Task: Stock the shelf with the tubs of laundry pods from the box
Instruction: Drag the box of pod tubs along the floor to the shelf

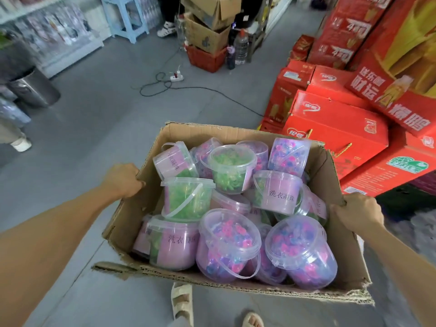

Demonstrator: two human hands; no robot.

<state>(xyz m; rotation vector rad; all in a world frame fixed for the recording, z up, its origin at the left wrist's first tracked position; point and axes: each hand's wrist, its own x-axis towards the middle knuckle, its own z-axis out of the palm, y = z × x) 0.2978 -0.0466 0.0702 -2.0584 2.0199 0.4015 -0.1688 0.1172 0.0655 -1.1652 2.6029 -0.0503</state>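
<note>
Head view gives me an open cardboard box [335, 208] filling the lower centre of the frame, carried above a grey floor [99, 119]. I see it packed with clear plastic tubs of laundry pods [232, 241], each with a snap lid and a thin bail handle; some hold green pods, others a pink, purple and blue mix, and several wear a lilac label with dark characters. They lie jumbled, some upright, most tipped on their sides and touching. My left hand [122, 180] has its grip curled over the box's left rim at centre left; my right hand [357, 214] has its grip clamped round the right rim at centre right. The box's torn flaps are ragged along the near edge. Red cartons [335, 128] are stacked close at the right and upper right. Open floor spreads to the left, crossed by a black cable [212, 90] above centre.
</note>
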